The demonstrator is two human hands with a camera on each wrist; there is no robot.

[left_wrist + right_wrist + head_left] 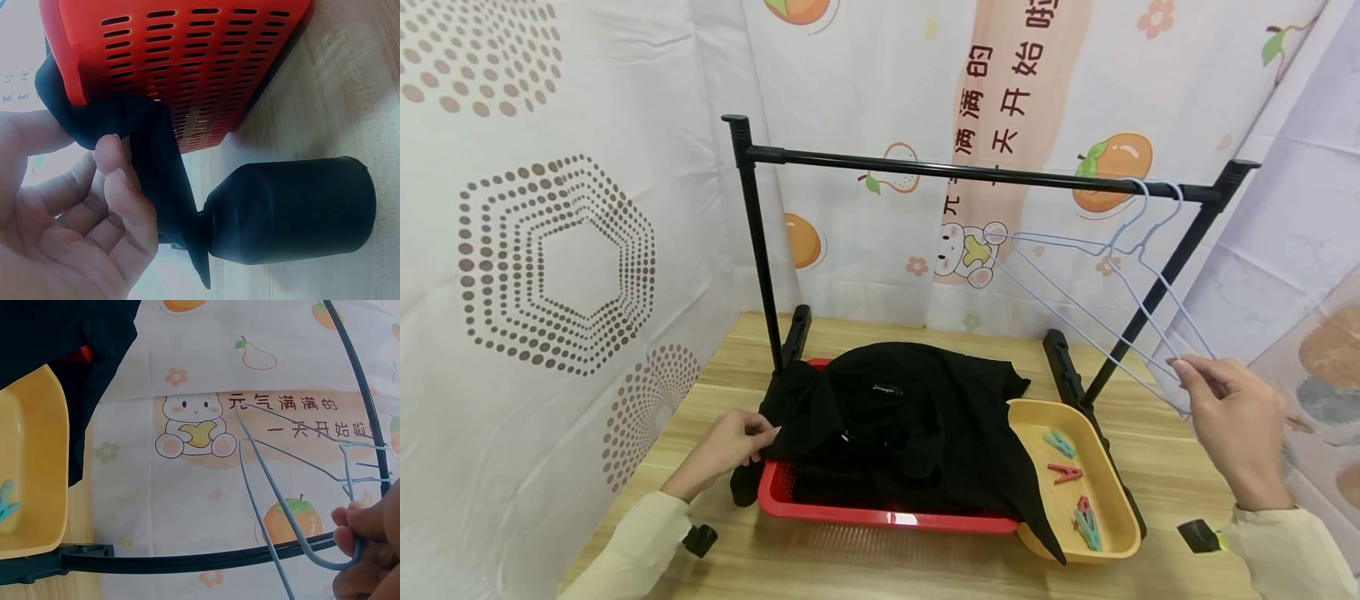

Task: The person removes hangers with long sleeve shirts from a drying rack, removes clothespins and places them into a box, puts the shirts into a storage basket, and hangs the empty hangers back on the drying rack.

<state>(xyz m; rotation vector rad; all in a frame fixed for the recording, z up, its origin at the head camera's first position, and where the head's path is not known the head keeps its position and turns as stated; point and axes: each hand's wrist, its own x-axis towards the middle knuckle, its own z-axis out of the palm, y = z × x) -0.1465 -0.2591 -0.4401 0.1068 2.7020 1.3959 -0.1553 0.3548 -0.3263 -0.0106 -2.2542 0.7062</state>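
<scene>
A black shirt (917, 417) with a small neck label lies heaped over a red plastic basket (880, 517), one part draping across a yellow tray (1123, 525). My left hand (733, 446) pinches the shirt's left edge between thumb and fingers, beside the basket's rim; the left wrist view shows the cloth hanging down past the red wall. Two light blue wire hangers (282, 500) hook over the black rack's bar (925, 167) near its right end. With thumb and fingertips, my right hand (1240, 425) grips a lower corner of hanger wire, tilting the hangers sideways.
Red and teal clothespins (1065, 473) lie in the yellow tray. The rack's right foot (1063, 367) runs along behind the tray, and its left post (760, 258) rises behind the basket. Printed curtains (880, 83) enclose the wooden table (722, 367).
</scene>
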